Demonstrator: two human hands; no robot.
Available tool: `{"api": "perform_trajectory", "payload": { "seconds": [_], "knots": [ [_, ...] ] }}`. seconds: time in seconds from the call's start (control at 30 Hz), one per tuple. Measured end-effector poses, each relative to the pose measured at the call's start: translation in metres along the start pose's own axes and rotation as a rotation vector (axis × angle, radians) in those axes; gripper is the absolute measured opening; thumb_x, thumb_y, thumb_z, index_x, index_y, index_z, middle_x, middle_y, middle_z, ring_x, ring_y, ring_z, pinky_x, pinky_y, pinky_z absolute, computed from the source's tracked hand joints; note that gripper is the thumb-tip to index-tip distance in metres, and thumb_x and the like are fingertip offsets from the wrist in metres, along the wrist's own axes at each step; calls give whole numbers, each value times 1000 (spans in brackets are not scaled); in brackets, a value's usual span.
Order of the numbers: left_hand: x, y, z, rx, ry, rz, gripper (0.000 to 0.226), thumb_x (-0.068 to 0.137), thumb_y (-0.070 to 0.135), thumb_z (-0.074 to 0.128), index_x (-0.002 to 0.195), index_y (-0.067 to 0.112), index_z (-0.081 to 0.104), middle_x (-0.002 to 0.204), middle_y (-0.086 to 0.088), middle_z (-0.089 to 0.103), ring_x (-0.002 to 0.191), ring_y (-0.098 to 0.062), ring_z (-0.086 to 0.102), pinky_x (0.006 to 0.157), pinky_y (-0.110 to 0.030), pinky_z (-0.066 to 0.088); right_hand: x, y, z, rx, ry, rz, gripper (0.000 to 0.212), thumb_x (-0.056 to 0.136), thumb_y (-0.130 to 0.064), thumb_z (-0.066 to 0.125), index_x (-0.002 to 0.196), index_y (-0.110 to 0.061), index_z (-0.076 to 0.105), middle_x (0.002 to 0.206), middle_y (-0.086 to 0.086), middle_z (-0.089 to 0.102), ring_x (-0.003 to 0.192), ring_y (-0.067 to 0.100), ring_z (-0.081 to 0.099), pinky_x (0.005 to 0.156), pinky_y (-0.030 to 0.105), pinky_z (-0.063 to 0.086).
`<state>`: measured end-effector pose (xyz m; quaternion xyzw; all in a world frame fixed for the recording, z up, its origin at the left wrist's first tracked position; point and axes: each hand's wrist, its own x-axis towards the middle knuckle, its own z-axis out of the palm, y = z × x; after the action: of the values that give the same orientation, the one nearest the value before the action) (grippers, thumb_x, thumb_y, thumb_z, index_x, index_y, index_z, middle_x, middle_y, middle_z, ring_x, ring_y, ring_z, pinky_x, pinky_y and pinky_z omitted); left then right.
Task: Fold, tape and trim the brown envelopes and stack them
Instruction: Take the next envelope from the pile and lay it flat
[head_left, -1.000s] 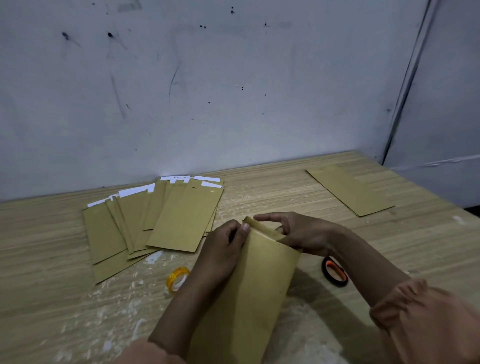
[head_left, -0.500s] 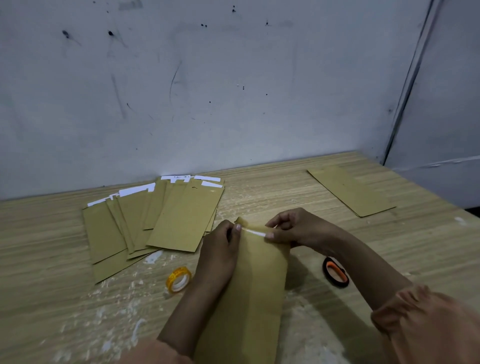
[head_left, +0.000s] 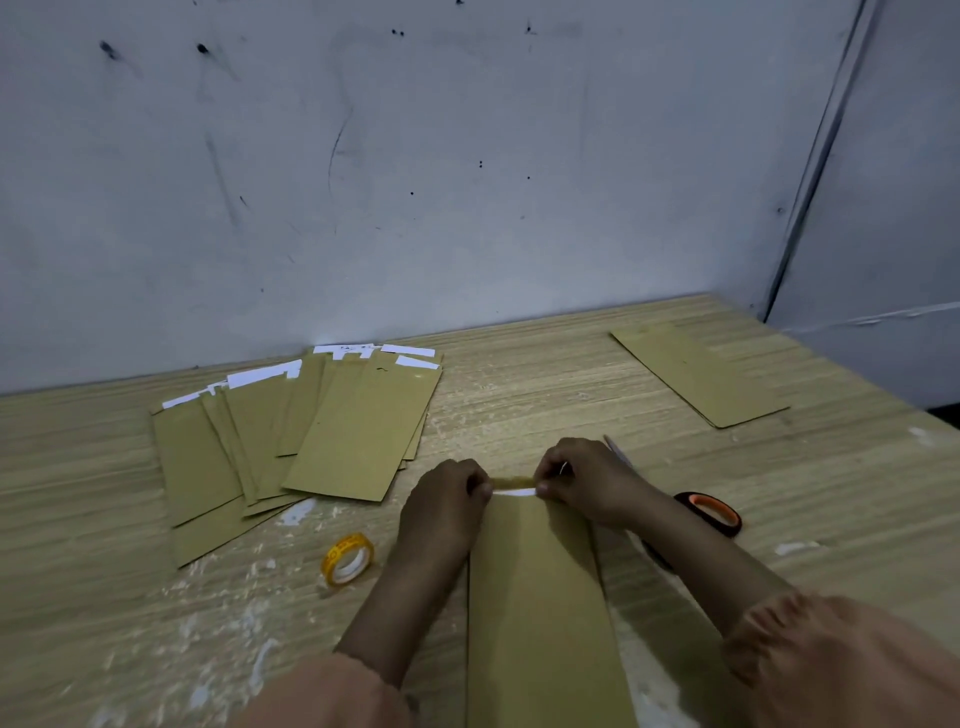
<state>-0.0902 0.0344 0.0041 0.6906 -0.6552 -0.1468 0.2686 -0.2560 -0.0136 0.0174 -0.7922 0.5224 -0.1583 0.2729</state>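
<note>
Brown paper envelope (head_left: 540, 613) lay lengthwise on the wooden table (head_left: 519, 395), between the two forearms, its far end up at the fingertips. Top flap (head_left: 511, 482) was folded over there, a thin white strip (head_left: 514, 492) showing along the fold between the hands.

Left hand (head_left: 447, 501) gripped the left end of the flap, fingers curled over it, thumb tip at the strip. Right hand (head_left: 584, 480) pinched the right end likewise, fingers curled down onto the fold. Both hands were closed on the envelope, knuckles up, close together with only the short stretch of flap between them.

Just left of the left wrist stood a yellow roll of clear tape (head_left: 348, 560), on its edge and tilted. Beyond and left of the left hand lay a fanned pile of brown envelopes (head_left: 291, 436), overlapping, white strips showing at their far ends by the wall. Just right of the right wrist lay scissors with an orange-and-black handle (head_left: 709, 514); a thin pale tip that may be their blade showed past the right knuckles, partly hidden by the hand. Well beyond the right hand, towards the table's far right corner, a single brown envelope (head_left: 698, 376) lay flat at an angle.

Peach-coloured sleeves (head_left: 852, 665) covered both arms near the camera. White flecks and smears marked the tabletop around the tape roll. Grey scuffed wall (head_left: 415, 182) stood behind.
</note>
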Motion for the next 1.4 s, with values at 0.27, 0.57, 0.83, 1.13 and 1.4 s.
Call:
{"api": "perform_trajectory", "payload": {
  "seconds": [0.27, 0.57, 0.83, 1.13, 1.4],
  "knots": [
    [5, -1, 9, 228, -86, 79, 26, 98, 26, 42, 114, 21, 62, 114, 0, 54, 110, -18, 43, 87, -30, 40, 4, 7, 9, -124, -13, -59, 17, 92, -9, 56, 103, -4, 67, 109, 9, 62, 102, 19, 56, 73, 16, 32],
    [11, -4, 7, -106, -63, 23, 16, 95, 18, 50, 81, 26, 53, 93, -1, 64, 91, -17, 54, 72, -29, 38, 6, 5, -8, 2, -209, -7, 22, 97, -18, 49, 107, -8, 67, 108, 0, 64, 96, 7, 53, 85, 21, 37],
    [14, 0, 0, -285, -104, 92, 21, 96, 8, 45, 85, 20, 58, 85, 9, 59, 78, -3, 50, 66, -10, 35, 9, -2, -26, 212, -333, 64, 30, 89, -10, 59, 118, -18, 61, 61, -17, 62, 69, -4, 56, 85, 28, 37],
    [13, 0, -4, -348, -141, 109, 21, 98, 12, 44, 91, 25, 59, 89, 12, 58, 82, 5, 50, 65, -3, 34, 5, -9, -33, 398, -458, 75, 52, 78, 8, 68, 124, -12, 55, 61, -8, 64, 61, 2, 60, 66, 19, 44],
    [12, 2, -4, -390, -139, 87, 18, 97, 15, 48, 92, 27, 60, 87, 10, 58, 82, -2, 52, 63, -3, 36, 4, -9, -30, 342, -491, 81, 66, 78, 17, 61, 134, -11, 41, 69, 3, 54, 52, 2, 55, 55, 14, 44]
  ]
}}
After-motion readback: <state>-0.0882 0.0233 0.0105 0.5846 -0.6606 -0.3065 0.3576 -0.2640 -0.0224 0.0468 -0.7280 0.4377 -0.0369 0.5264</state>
